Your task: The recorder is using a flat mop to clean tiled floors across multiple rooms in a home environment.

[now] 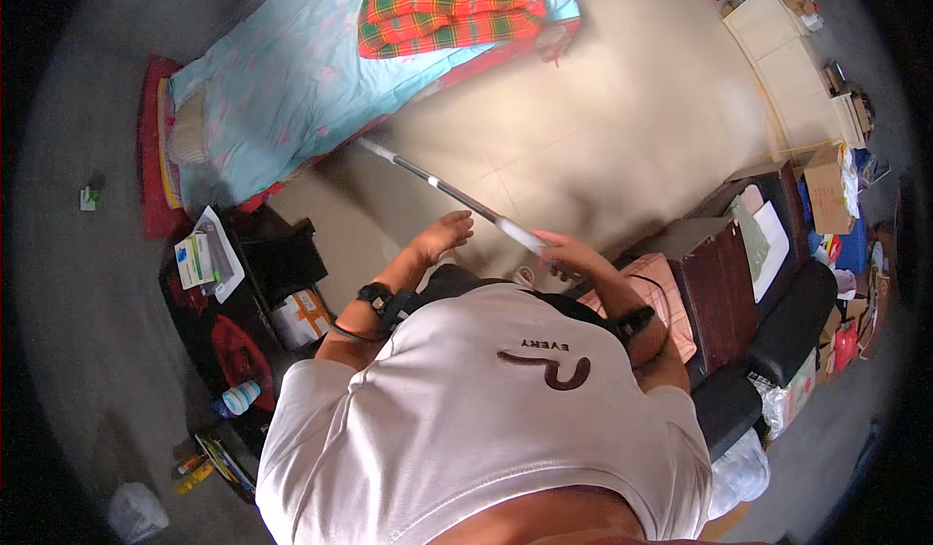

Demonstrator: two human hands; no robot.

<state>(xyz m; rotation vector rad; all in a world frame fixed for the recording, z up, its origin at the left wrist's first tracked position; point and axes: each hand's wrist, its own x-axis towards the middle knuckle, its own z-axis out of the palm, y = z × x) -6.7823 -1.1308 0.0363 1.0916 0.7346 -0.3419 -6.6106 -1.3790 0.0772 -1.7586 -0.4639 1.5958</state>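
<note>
My right hand grips the near end of a long pole, with dark and white sections. The pole slants away to the far left, and its far tip meets the edge of the bed; whatever is beyond that is hidden. Nothing is in my left hand, which hovers to the left of the pole's near part with its fingers loosely extended. Below the hands are pale floor tiles and part of my footwear.
A folded plaid quilt lies on the bed. To the left stands a dark cabinet with papers and a white box. On the right are a brown wooden cabinet, black cushions and a cardboard box.
</note>
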